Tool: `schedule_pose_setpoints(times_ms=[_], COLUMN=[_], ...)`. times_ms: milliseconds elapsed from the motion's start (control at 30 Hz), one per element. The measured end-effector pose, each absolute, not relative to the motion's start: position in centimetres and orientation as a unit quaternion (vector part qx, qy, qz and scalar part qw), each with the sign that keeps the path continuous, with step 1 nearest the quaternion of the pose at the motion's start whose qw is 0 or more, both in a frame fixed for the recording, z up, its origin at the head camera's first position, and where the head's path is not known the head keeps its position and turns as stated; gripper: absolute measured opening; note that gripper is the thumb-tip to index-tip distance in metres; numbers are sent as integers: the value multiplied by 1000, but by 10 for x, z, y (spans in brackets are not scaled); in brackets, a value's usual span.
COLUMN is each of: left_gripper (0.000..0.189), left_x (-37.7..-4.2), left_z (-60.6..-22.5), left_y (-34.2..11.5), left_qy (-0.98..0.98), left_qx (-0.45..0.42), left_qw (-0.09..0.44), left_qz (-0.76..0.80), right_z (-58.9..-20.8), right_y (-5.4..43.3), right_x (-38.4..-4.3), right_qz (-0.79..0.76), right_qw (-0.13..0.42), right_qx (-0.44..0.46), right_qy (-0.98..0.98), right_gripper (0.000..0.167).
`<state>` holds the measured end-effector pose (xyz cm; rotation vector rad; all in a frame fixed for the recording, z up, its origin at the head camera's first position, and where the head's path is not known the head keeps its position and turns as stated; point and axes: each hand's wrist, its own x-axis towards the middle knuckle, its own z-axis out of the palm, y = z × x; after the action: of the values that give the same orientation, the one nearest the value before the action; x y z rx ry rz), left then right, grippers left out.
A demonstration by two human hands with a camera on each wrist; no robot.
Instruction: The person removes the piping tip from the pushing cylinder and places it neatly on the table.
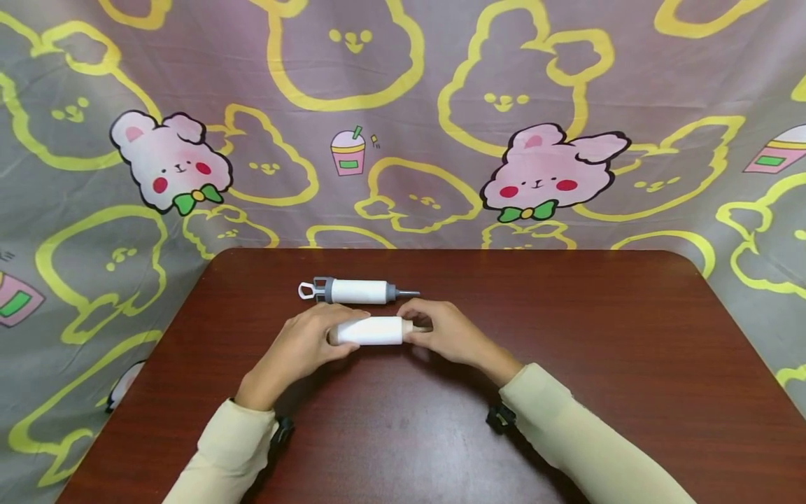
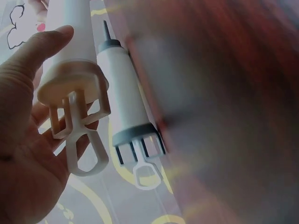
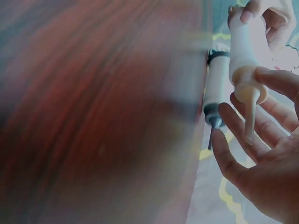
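Observation:
A large syringe with a white barrel (image 1: 373, 330) and cream end pieces lies level between both hands. My left hand (image 1: 301, 343) grips its barrel near the plunger end, and the cream ring handle (image 2: 88, 154) sticks out past the palm. At the other end, my right hand (image 1: 450, 332) pinches the cream nozzle cap (image 3: 246, 86) between thumb and fingers, with the long thin tip (image 3: 251, 119) pointing out toward the palm. Just behind lies a second syringe (image 1: 359, 291), white with grey end pieces, touched by neither hand.
Both syringes are over a dark reddish-brown table (image 1: 403, 434) with rounded far corners. A patterned cloth (image 1: 403, 196) with yellow outlines and pink bunnies hangs behind the far edge. Dark wrist cameras (image 1: 502, 418) sit below the sleeve cuffs.

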<state>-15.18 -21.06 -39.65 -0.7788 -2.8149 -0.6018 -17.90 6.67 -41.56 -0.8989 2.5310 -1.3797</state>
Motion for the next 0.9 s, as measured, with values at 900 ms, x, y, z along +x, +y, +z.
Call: schedule_pose_setpoints(times_ms=[900], left_gripper=[48], left_x=[-167], left_z=[-390], left_y=[-147], left_qy=[-905], left_qx=[-348], left_qw=[117], left_qz=[-214], right_z=[-404], right_y=[143], right_x=[-167], right_qz=[-468], right_qw=[45], right_qx=[-245], right_qy=[848], right_gripper=[25])
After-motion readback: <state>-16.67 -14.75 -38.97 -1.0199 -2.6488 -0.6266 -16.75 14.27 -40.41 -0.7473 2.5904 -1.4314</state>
